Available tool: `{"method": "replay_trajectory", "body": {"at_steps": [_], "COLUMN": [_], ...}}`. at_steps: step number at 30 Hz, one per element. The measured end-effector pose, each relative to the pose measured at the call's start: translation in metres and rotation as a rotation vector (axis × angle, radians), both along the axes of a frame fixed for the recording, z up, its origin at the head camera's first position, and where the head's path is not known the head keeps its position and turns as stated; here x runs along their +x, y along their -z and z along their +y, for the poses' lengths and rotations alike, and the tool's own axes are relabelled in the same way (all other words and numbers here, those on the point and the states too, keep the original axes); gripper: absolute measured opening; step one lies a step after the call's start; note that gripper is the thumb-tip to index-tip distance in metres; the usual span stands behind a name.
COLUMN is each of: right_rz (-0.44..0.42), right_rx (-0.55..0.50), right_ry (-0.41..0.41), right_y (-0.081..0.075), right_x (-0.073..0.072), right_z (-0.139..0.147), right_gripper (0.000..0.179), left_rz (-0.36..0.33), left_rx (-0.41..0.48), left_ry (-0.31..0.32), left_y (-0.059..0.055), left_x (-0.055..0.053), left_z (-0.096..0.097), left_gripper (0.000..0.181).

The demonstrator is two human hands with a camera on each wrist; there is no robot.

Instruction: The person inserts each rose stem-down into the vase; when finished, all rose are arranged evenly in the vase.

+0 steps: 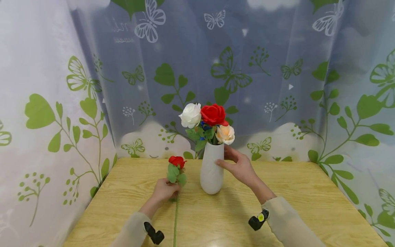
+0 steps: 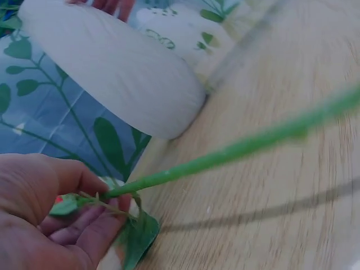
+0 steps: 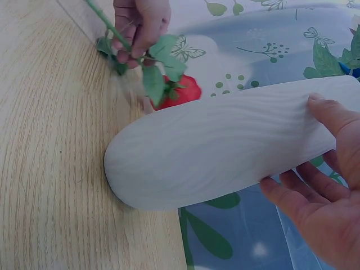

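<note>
From the head view, a white vase (image 1: 211,169) with a smooth, faintly rippled matte body and a rounded base stands upright on a pale wood-grain table (image 1: 308,202). It holds a white rose (image 1: 190,115), a big red rose (image 1: 213,114) and a peach rose (image 1: 225,134) with soft fabric-like petals; something blue sits half hidden among their leaves. The right hand (image 1: 240,167) grasps the vase's upper part, thumb behind and fingers in front. The left hand (image 1: 164,190) is clenched around the long green stem of a small red rose (image 1: 177,161), which rises just left of the vase, apart from it; the stem runs down over the table to the frame's lower edge. A sheer curtain (image 1: 277,68) printed with green leaves and butterflies closes off the back and sides.

In the left wrist view, the left hand (image 2: 50,219) pinches the thin stem (image 2: 236,149) at a leaf joint; the stem is blurred and the bloom almost hidden. The vase (image 2: 112,73) bulges behind it.

In the right wrist view, the right hand (image 3: 320,191) wraps the vase (image 3: 214,152) near its neck, the mouth cut off. Beyond, the left hand (image 3: 139,25) holds the stem and the red bloom (image 3: 183,93) peeks past the leaves.
</note>
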State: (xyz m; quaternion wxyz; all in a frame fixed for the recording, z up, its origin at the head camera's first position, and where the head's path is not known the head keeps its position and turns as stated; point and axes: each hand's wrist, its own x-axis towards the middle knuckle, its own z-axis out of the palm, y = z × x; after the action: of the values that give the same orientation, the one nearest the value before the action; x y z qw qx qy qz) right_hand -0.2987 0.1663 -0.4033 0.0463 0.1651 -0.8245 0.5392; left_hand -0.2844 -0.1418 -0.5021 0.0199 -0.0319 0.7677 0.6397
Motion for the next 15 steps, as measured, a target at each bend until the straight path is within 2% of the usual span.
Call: {"method": "replay_trajectory", "body": {"at_steps": [4,9,12,15], "right_rz": [0.004,0.000,-0.006,-0.005], "right_rx": [0.002,-0.004,-0.008,-0.001], "right_ry": [0.000,0.005,0.010,0.003], "right_y": [0.001,0.000,0.000,0.001], "right_x": [0.000,0.000,0.000,0.000], "right_z": [0.000,0.000,0.000,0.000], "right_gripper": [0.071,0.071,0.070,0.071], "left_rz": [0.042,0.033,0.049,0.057], "left_rx": [0.093,0.145,0.175,0.222], "left_ry": [0.006,0.000,-0.014,-0.035], "left_y": [-0.001,-0.006,-0.011,-0.022], "left_x": [-0.002,-0.001,-0.001,0.000], "left_z": [0.000,0.001,0.002,0.003], "left_gripper": [0.025,0.031,0.032,0.035]}}
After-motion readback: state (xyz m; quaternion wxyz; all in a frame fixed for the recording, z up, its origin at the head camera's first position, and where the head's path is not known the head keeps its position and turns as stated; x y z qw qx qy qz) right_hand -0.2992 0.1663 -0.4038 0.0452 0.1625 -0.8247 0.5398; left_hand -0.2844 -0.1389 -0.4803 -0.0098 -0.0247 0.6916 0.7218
